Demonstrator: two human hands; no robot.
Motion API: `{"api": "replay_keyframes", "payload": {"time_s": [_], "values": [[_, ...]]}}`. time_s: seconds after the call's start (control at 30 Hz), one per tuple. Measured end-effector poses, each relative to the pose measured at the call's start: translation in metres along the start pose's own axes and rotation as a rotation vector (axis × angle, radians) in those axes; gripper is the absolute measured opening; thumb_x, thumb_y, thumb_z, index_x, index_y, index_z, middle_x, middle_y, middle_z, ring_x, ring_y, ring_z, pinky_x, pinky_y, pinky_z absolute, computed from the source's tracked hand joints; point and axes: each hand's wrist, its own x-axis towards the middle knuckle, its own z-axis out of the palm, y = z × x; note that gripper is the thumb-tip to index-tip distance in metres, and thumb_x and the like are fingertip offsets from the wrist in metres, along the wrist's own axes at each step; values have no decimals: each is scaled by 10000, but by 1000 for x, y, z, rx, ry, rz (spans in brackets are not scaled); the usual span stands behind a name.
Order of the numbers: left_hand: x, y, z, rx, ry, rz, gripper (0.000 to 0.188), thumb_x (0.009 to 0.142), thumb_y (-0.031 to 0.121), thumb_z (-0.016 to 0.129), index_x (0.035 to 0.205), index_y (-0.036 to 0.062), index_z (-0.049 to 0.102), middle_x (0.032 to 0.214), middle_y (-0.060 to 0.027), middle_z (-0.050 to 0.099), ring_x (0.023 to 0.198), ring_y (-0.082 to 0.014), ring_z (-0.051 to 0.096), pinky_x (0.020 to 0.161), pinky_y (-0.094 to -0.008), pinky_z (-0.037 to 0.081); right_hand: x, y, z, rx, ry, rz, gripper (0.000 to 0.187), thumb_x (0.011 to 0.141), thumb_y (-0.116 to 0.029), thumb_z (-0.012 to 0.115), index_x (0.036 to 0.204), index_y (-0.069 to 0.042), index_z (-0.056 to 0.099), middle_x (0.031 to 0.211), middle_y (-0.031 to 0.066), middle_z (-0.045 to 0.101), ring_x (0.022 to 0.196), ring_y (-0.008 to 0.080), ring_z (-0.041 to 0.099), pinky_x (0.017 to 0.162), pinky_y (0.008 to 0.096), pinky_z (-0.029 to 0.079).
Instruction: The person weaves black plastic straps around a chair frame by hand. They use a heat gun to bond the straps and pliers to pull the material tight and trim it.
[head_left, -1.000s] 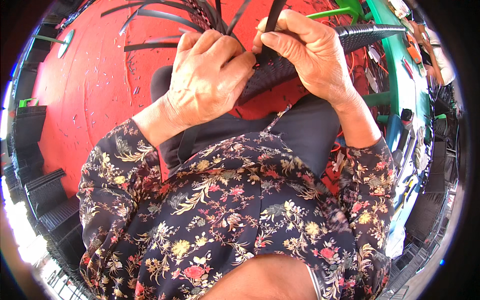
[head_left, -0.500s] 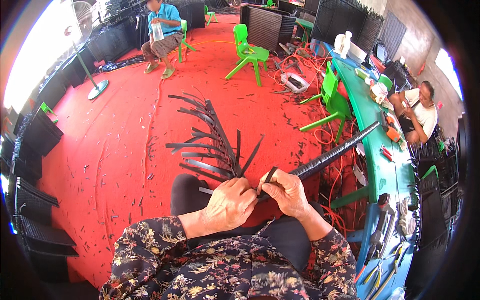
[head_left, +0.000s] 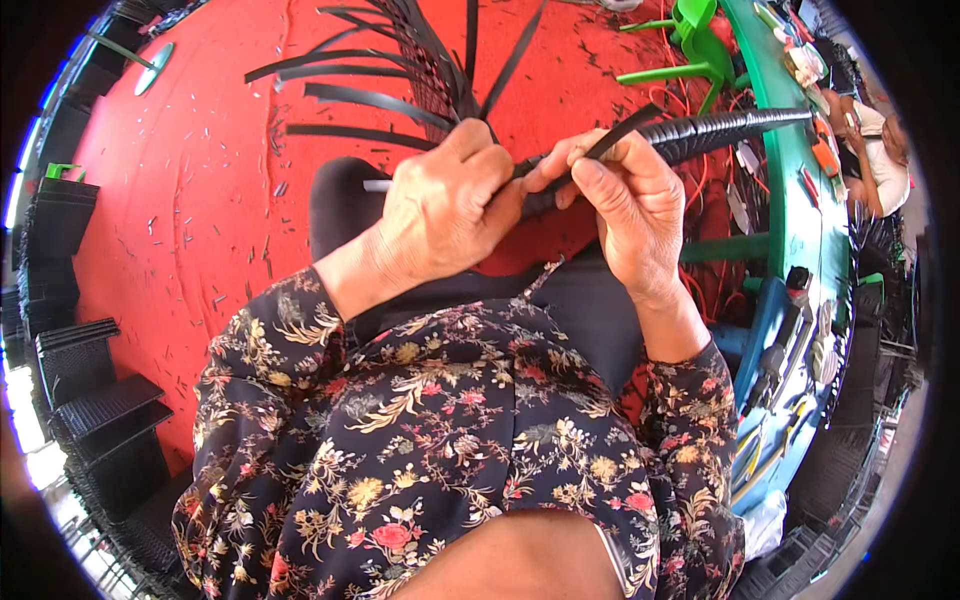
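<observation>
The fingers of the right hand are pinched together on a flat black strip, whose loose end points to two o'clock (twelve, as I read it, is straight ahead of the person). So the right hand is the nearer one, with the strip slanting up out of its grip. The left hand sits just beside it at nine o'clock, curled against the black woven work; its fingertips are hidden, so I can't tell what they clamp.

The woven work reaches from the hands toward eleven o'clock, where more loose strips fan out, most aiming at nine and ten. From behind the right hand, a tightly wrapped black length runs just short of three o'clock.

Farther out, a green chair stands between one and two, and a green table lines three o'clock. At five is a crumpled pale bag, the only container I can make out; its contents, if any, don't show.
</observation>
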Motion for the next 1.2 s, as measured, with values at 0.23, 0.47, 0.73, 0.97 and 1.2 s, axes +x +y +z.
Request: {"api": "replay_keyframes", "payload": {"time_s": [0.23, 0.47, 0.73, 0.97, 1.2], "values": [[-7, -4, 10, -196, 50, 42, 254, 681, -15, 744, 682, 41, 496, 751, -103, 503, 573, -281, 543, 467, -364, 437, -8, 6, -3, 118, 69, 1, 110, 977, -111, 549, 954, -10, 586, 832, 78, 691, 731, 61, 586, 659, 198, 463], [-13, 1, 17, -183, 159, 101, 267, 660, -47, 749, 650, 23, 492, 781, -102, 533, 567, -258, 540, 470, -351, 443, -14, 10, -1, 81, 110, -56, 109, 982, -97, 534, 957, 0, 578, 813, 85, 687, 736, 67, 591, 703, 206, 455], [-24, -10, 9, -294, 150, 187, 255, 679, -54, 748, 659, 12, 503, 787, -126, 541, 564, -254, 525, 463, -335, 428, -12, 9, 0, 102, 99, -83, 111, 982, -88, 535, 947, 9, 578, 803, 80, 680, 755, 80, 602, 737, 217, 464], [-26, -8, 1, -226, 114, 128, 241, 685, -59, 747, 670, 9, 516, 803, -123, 548, 591, -252, 542, 487, -330, 440, -8, 10, 3, 48, 110, -94, 103, 980, -92, 544, 962, -1, 588, 813, 76, 693, 750, 44, 569, 721, 193, 439], [-28, -11, 4, -297, 96, -15, 227, 701, -30, 758, 708, 28, 538, 826, -104, 566, 649, -242, 565, 540, -302, 452, -10, 11, -1, -38, 82, -130, 101, 978, -84, 544, 971, 7, 588, 836, 78, 694, 756, 46, 573, 727, 188, 441]]}}
